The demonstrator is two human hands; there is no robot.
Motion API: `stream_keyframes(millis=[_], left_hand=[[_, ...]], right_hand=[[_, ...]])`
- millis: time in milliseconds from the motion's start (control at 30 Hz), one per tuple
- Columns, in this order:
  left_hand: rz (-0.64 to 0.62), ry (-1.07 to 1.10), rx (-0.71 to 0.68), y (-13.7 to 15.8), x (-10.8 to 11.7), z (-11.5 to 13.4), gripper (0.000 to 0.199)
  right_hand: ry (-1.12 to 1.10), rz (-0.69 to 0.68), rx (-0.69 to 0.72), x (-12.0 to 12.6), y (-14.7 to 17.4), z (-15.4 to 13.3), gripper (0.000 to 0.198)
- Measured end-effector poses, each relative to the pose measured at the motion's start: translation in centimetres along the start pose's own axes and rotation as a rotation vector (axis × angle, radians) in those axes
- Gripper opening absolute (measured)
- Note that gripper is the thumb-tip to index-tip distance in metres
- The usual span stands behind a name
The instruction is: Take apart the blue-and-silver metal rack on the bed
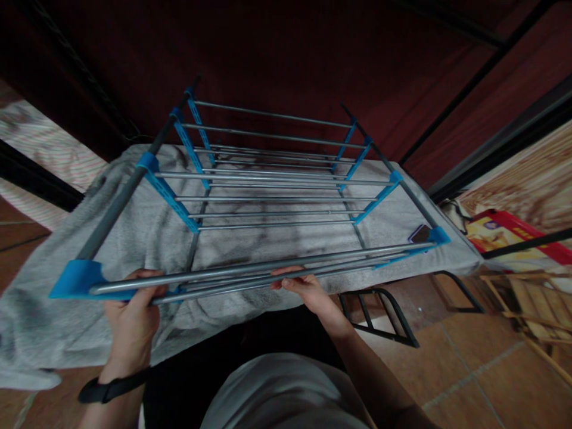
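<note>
A shoe rack (268,180) of grey metal tubes and blue plastic brackets lies on its back on a grey blanket (250,241), its near end facing me. My left hand (134,319) is closed around the near end's left side, close to a blue corner joint (78,279), with the thumb over a tube. Near the middle, my right hand (301,286) pinches a lower metal tube (250,288) of the same end. The upper near tube (223,273) runs above it to another blue corner joint (440,236) on the right. Some fingers are hidden behind the tubes.
A phone (420,234) lies on the blanket near the right corner joint. Black metal bed rails (379,307) stand below the edge. At right are a red and yellow box (504,232) and a folded wooden chair (536,304). Dark red curtains (286,53) hang behind.
</note>
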State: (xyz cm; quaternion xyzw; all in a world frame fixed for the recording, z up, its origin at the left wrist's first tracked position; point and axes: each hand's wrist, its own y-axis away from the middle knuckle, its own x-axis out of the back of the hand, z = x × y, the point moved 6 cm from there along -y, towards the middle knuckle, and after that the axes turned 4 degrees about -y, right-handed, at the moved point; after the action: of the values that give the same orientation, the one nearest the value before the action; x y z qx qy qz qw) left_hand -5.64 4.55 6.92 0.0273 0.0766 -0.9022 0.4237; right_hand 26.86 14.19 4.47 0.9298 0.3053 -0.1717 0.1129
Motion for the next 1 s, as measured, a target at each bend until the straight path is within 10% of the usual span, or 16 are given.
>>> stream_keyframes(millis=[1000], left_hand=[[-0.039, 0.042, 0.001, 0.3, 0.3, -0.3, 0.017]], right_hand=[[-0.069, 0.095, 0.051, -0.7, 0.2, -1.1, 0.028]])
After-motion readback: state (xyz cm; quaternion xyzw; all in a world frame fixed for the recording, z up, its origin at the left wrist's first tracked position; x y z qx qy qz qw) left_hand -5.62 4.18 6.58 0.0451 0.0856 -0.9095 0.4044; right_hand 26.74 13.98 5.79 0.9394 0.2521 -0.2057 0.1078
